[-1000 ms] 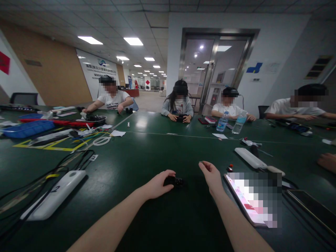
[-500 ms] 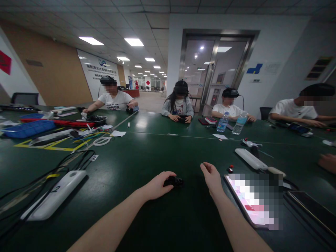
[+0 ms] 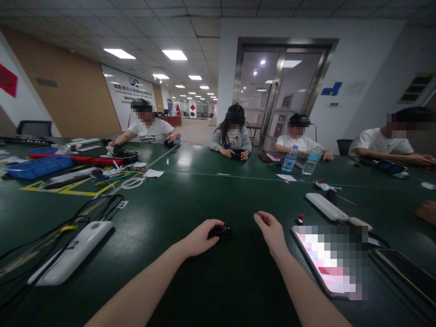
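My left hand (image 3: 203, 238) is closed around a small black object (image 3: 223, 232) with a shiny rounded end, held low over the green table (image 3: 238, 195). The palm hides part of it, so its kind is unclear. To the right, apart from that object, my right hand (image 3: 270, 227) has its thumb and fingertips pressed together in a pinch. Whatever is between them is too small to name. Beyond that hand, a small red and black piece (image 3: 299, 220) stands just past the top of a lit phone (image 3: 316, 259).
A white power bank (image 3: 71, 254) marked 2 lies left among black cables. Further right are a second white power bank (image 3: 327, 206) and a dark phone (image 3: 405, 272). Two water bottles (image 3: 289, 159), a blue tray (image 3: 39, 167) and several seated people wearing headsets are across the table.
My left hand has shifted slightly left with the black object. My right hand has also moved a little left, its fingers still pinched.
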{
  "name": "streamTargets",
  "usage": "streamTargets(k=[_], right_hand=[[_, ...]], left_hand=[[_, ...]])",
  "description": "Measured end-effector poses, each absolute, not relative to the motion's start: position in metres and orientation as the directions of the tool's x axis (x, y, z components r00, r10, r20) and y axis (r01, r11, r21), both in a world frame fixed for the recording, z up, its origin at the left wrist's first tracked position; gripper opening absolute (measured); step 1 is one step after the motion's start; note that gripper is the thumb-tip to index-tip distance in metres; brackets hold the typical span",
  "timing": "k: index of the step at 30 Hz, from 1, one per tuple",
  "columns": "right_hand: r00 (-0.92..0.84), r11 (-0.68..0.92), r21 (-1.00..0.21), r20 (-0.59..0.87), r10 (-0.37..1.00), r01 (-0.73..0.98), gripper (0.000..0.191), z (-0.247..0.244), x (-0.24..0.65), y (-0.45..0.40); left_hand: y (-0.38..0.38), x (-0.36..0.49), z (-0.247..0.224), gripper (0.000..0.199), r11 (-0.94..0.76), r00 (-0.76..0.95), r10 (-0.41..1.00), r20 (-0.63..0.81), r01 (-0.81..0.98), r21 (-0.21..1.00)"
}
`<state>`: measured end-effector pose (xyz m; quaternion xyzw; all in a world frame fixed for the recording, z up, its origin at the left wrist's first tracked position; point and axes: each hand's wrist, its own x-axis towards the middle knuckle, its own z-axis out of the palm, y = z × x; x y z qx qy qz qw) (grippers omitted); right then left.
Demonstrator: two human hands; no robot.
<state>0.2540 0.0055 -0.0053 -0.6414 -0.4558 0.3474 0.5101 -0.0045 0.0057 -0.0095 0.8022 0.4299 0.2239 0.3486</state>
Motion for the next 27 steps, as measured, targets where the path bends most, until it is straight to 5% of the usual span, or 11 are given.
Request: streamTargets(k=[12,27], right_hand=[[-0.193,0.218,-0.813,0.133,0.972,0.540,0.022,0.001,0.208,-0.017],[-0.292,0.242,-0.738,0.064,0.954,0.630,0.021,0.002,0.195,-0.020]], left_hand=[[0.003,0.001,-0.006,0.036,-0.455,0.573,0.811,0.118,0.491,0.743],[0.001,0.002,-0.005,0.022,-0.536,0.606,0.776,0.175,0.487,0.689]])
